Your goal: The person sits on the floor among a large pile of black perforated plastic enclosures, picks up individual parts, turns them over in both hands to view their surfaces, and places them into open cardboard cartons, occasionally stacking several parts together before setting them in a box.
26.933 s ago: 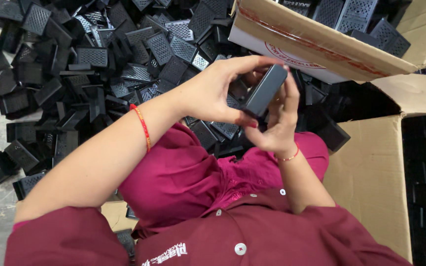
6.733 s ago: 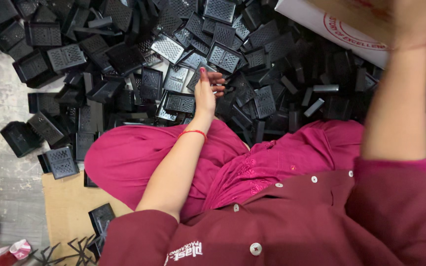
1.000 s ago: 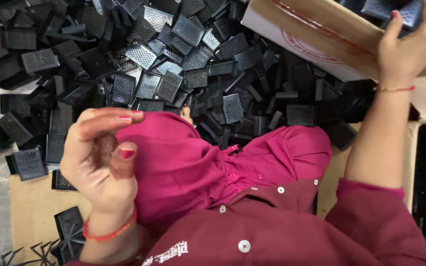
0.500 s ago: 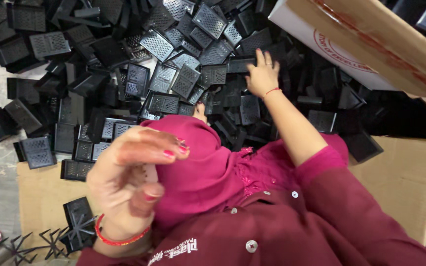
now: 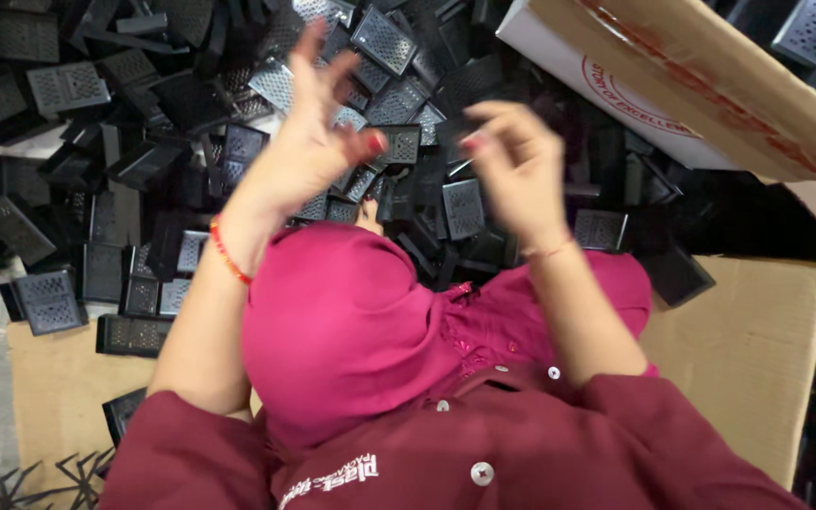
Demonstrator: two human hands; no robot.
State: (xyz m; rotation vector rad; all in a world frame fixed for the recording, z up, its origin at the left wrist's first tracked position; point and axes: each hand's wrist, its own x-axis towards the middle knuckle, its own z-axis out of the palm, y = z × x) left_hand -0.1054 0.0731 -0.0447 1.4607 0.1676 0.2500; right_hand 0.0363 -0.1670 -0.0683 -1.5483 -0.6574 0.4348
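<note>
I am raising my left hand (image 5: 309, 142) and right hand (image 5: 512, 165) above the black grilles (image 5: 399, 142). Both are loosely spread, fingers curled, apparently gripping nothing; blur leaves doubt. The grilles are lying heaped beneath, beside the carton (image 5: 672, 85).

Both hands are raised above a pile of black perforated parts (image 5: 238, 142) on the floor. The left hand (image 5: 309, 142) has its fingers spread and holds nothing. The right hand (image 5: 517, 161) is blurred, fingers curled, apparently empty. A cardboard box (image 5: 710, 85) stands at the upper right. Flat cardboard (image 5: 757, 349) lies under the knees.
</note>
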